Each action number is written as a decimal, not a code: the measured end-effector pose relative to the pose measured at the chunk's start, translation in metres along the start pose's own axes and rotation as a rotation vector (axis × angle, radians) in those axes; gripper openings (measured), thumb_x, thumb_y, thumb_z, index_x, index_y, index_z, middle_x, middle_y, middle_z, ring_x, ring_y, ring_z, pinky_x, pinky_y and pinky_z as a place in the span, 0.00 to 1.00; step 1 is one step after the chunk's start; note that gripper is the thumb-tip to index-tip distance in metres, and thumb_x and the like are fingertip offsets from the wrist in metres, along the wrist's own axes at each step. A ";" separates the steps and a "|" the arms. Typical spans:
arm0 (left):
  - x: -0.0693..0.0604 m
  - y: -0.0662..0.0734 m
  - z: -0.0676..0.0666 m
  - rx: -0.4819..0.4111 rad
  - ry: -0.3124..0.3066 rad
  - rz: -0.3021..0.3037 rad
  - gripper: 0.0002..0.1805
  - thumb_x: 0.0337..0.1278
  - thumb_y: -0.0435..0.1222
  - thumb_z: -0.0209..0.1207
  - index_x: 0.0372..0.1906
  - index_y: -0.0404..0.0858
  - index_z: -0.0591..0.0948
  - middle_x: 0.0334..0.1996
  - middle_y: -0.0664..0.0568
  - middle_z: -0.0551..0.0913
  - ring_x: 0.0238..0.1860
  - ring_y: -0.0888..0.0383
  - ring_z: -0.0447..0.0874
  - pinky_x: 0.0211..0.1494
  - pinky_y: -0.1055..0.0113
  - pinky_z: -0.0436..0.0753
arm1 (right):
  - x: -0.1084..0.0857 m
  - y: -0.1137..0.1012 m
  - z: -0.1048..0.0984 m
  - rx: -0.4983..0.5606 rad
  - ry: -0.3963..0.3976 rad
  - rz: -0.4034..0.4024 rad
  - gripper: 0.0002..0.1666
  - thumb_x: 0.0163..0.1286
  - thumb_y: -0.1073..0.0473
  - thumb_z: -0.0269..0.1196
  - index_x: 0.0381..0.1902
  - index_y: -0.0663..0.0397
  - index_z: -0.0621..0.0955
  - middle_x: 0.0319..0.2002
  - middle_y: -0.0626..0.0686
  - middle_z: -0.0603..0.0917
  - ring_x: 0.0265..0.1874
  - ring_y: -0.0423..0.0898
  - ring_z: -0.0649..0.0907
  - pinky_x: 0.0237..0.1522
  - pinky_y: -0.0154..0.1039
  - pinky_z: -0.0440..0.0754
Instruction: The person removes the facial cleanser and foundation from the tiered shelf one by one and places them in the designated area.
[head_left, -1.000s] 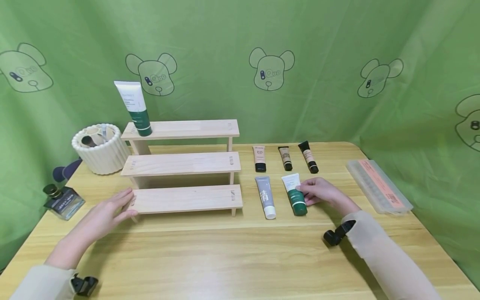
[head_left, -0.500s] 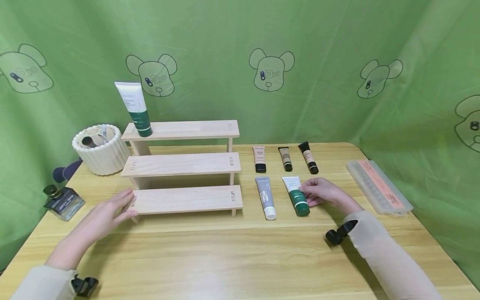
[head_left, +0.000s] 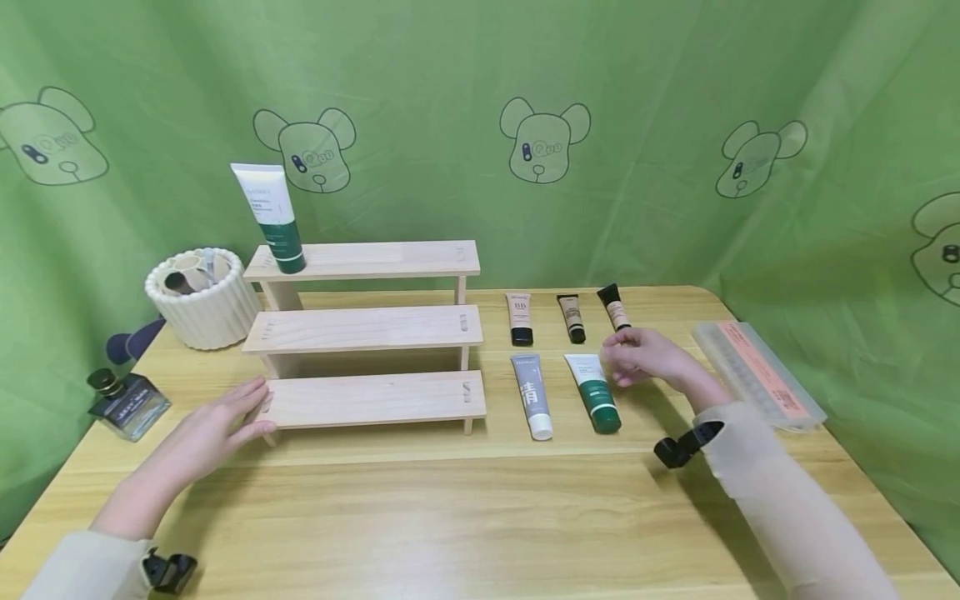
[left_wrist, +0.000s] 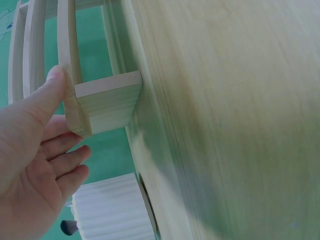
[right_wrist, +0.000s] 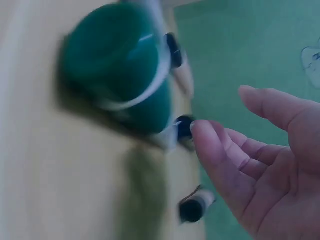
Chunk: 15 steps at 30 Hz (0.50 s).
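A three-tier wooden shelf stands on the table. My left hand holds the left end of its lowest board; in the left wrist view the thumb lies against the board and a finger goes behind it. My right hand hovers just right of a white and green squeeze tube lying on the table, and holds nothing. In the right wrist view, thumb and fingers stand apart, beside that blurred green tube. To its left lies a grey squeeze tube with a white cap.
Behind these lie a BB cream tube and two small black-capped tubes, one beside the other, partly hidden. A larger white-green tube stands on the top tier. Around are a brush holder, a dark bottle and a clear case.
My right hand has let go of the white and green tube and risen away from it, slightly toward the back. The tube had shifted slightly right and forward. My left hand stays put.
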<state>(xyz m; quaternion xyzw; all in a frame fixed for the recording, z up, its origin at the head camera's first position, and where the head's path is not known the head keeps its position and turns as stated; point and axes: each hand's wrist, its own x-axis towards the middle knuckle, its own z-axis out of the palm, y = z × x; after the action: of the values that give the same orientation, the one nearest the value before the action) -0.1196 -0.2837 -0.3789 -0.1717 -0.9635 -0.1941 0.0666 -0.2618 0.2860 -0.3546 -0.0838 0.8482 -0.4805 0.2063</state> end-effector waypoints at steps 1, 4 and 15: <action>0.000 0.000 0.000 0.000 0.000 -0.001 0.35 0.55 0.45 0.60 0.58 0.21 0.68 0.59 0.28 0.64 0.57 0.31 0.63 0.57 0.38 0.64 | 0.000 -0.006 0.000 -0.006 0.002 -0.019 0.27 0.68 0.62 0.55 0.55 0.79 0.62 0.37 0.68 0.77 0.33 0.58 0.82 0.36 0.44 0.84; 0.000 -0.001 0.000 0.000 0.000 -0.003 0.35 0.55 0.45 0.60 0.58 0.21 0.68 0.59 0.28 0.64 0.57 0.31 0.63 0.57 0.38 0.64 | 0.003 -0.027 0.001 -0.023 0.013 -0.066 0.27 0.68 0.61 0.55 0.55 0.78 0.63 0.39 0.67 0.77 0.34 0.59 0.81 0.37 0.45 0.84; 0.001 0.000 0.000 0.003 -0.003 -0.003 0.34 0.54 0.45 0.61 0.57 0.22 0.69 0.60 0.29 0.64 0.58 0.31 0.63 0.58 0.39 0.63 | 0.020 -0.106 0.026 -0.066 0.029 -0.236 0.26 0.66 0.58 0.60 0.55 0.70 0.68 0.39 0.64 0.77 0.34 0.56 0.80 0.37 0.46 0.83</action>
<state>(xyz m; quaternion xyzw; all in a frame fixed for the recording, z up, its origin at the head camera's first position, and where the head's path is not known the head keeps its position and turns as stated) -0.1203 -0.2835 -0.3787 -0.1705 -0.9642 -0.1924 0.0650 -0.2748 0.2030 -0.2824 -0.1829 0.8507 -0.4745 0.1329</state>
